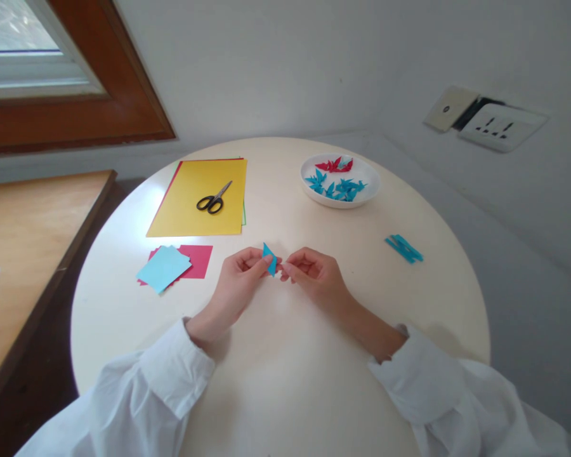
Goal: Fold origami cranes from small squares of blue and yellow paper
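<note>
Between the thumb and fingers of my left hand [240, 276] is a small folded piece of blue paper [269, 259], its pointed ends sticking up and down. My right hand [316, 273] is closed in a pinch right beside the paper's right edge. Whether its fingertips hold a part of the paper is too small to make out. Both hands are above the middle of the round table. Beyond them to the right, a white plate [305, 190] carries several small folded paper cranes, blue ones [347, 189] in front and red ones [334, 165] behind.
Black-handled scissors [214, 200] lie on a stack of yellow sheets [185, 219]. Light blue paper squares [164, 268] overlap pink-red ones [197, 261] at the left. Blue paper strips [404, 248] lie at the right of the white round table [285, 381]. A wall socket [502, 127] is beyond.
</note>
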`<move>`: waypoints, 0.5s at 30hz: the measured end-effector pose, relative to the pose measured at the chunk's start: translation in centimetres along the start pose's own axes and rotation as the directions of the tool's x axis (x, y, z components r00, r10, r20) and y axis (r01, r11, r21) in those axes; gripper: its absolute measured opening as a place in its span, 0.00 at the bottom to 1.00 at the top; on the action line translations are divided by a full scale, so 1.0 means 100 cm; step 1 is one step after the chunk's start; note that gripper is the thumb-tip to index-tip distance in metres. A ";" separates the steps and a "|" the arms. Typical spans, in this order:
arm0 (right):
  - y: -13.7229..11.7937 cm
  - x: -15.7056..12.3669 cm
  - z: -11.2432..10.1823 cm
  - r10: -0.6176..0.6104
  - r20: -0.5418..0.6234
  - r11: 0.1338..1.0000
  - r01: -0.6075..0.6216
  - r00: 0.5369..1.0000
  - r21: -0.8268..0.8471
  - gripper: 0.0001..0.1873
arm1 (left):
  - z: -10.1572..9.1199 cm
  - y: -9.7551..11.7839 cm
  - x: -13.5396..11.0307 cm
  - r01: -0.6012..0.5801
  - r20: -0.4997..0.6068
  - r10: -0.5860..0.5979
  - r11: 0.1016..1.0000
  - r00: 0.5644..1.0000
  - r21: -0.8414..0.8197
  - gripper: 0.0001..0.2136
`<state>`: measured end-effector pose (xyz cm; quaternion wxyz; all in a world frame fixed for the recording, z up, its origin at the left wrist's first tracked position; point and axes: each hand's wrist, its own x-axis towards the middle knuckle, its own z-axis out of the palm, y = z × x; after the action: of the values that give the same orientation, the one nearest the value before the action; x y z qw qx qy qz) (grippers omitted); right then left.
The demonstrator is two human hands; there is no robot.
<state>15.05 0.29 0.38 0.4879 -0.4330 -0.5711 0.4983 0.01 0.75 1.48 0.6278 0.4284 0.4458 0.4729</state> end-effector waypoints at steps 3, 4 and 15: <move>0.000 0.003 -0.004 -0.041 -0.076 0.998 0.045 0.996 0.043 0.08 | 0.001 0.003 0.000 0.032 0.012 -0.032 0.999 0.999 0.008 0.13; 0.000 0.004 -0.005 -0.049 -0.078 0.997 0.054 0.996 0.061 0.09 | 0.001 0.003 -0.001 0.034 0.022 -0.034 0.999 0.999 0.015 0.14; -0.002 0.001 -0.008 0.005 0.134 0.997 -0.016 0.991 0.079 0.10 | -0.002 0.004 -0.004 -0.012 0.252 -0.012 0.995 0.968 0.095 0.13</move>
<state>15.77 0.51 0.62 0.4627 -0.3820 -0.5798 0.5511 -0.30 0.44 1.85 0.6580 0.5147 0.3847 0.3927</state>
